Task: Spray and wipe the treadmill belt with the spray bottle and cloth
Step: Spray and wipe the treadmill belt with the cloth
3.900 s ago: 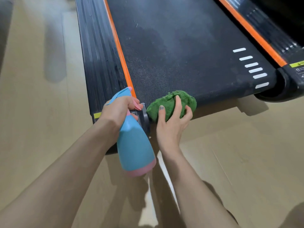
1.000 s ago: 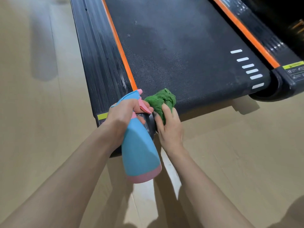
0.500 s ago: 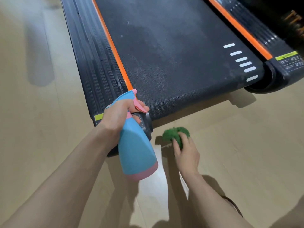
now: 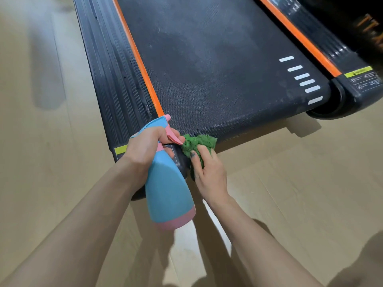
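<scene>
Nearest me, over the pale wood-grain floor [image 4: 290, 204], my left hand [image 4: 145, 150] is wrapped around the neck of the spray bottle [image 4: 169, 195], fingers curled about the pink trigger. Bottle: smooth plastic, light blue body swelling to a rounded base with a pink band. Its long axis is tilted, base near and slightly right, head far and left; the pink-tipped nozzle points away from me toward the near left corner of the belt.

Just right of the bottle, my right hand [image 4: 207, 170] grips the green cloth [image 4: 198, 145], bunched into a lump with a fuzzy, looped pile. Thumb and fingers curl into it. The cloth sits at the near edge of the treadmill belt [image 4: 217, 65], at its near left corner, just beside the bottle's trigger; whether it presses on the belt or on the black end cap beside it I cannot tell.

Farther out, the belt is a wide black strip with a fine woven texture, running away from me, dull grey patches mid-surface. Six short white dashes [image 4: 301, 79] lie near its right edge. An orange stripe [image 4: 136, 59] borders each side; outside the left one lies a ribbed black side rail [image 4: 107, 65]. At far right, a glossy black end cap [image 4: 360, 88] carries a yellow label.
</scene>
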Available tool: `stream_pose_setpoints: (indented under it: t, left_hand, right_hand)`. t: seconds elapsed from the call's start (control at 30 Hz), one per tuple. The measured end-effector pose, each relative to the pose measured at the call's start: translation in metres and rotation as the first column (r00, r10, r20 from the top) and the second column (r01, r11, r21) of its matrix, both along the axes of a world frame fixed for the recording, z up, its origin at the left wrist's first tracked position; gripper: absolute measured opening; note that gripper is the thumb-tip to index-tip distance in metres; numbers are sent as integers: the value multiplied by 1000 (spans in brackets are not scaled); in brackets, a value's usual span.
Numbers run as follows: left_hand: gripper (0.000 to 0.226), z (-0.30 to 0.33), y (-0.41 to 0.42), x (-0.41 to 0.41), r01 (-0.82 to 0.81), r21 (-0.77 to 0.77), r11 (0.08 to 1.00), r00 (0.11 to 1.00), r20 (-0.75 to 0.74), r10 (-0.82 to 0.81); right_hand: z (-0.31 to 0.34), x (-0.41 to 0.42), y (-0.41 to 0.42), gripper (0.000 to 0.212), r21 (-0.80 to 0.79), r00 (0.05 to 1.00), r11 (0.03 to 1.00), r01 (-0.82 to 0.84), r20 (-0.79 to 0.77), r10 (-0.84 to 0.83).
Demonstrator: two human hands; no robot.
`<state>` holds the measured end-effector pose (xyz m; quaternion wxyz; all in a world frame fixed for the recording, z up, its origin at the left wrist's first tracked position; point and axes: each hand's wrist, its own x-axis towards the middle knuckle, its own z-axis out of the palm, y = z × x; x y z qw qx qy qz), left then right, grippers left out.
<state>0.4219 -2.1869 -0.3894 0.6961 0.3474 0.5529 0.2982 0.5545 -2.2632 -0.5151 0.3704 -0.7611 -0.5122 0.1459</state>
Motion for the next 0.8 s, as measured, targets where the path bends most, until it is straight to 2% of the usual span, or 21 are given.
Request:
stream_pose_setpoints:
  t: [0.13, 0.3, 0.5, 0.53, 0.57, 0.63, 0.67, 0.7, 0.77, 0.8]
  left_hand:
    - [59, 0, 0, 0, 9, 7, 1000, 1000, -13, -9]
    - [54, 2, -4, 5, -50, 8, 999, 997, 53, 50]
    - [59, -2, 0, 2, -35, -42, 999, 999, 28, 36]
    - [59, -3, 1, 2, -36, -45, 998, 999, 33, 37]
    - [59, -3, 1, 2, -32, -47, 998, 999, 30, 33]
    - [59, -2, 1, 2, -29, -43, 999, 999, 19, 30]
    - [59, -2, 0, 2, -25, -41, 999, 1000, 15, 25]
    - [59, -1, 0, 1, -18, -41, 999, 1000, 11, 19]
    - [59, -2, -1, 1, -9, -38, 999, 1000, 5, 9]
    - [60, -2, 0, 1, -6, -36, 999, 1000, 0, 6]
  right_hand:
    - [7, -8, -6, 25, -43, 983, 999, 9, -181, -16]
    - [22, -21, 1, 29, -138, 859, 986, 90, -490, -148]
    - [11, -22, 6, 39, -205, 740, 966, 155, -624, -251]
    - [6, -22, 7, 41, -228, 688, 962, 153, -674, -269]
    - [0, -19, 9, 44, -280, 591, 948, 149, -743, -313]
    - [-15, -5, 9, 43, -435, 210, 893, 117, -868, -451]
    - [-23, 3, 7, 37, -493, 38, 864, 107, -866, -499]
    - [-29, 10, 4, 33, -520, -66, 847, 112, -854, -516]
    - [-35, 18, 7, 46, -503, -169, 851, 150, -861, -479]
    - [-33, 14, 13, 62, -473, -175, 869, 147, -877, -448]
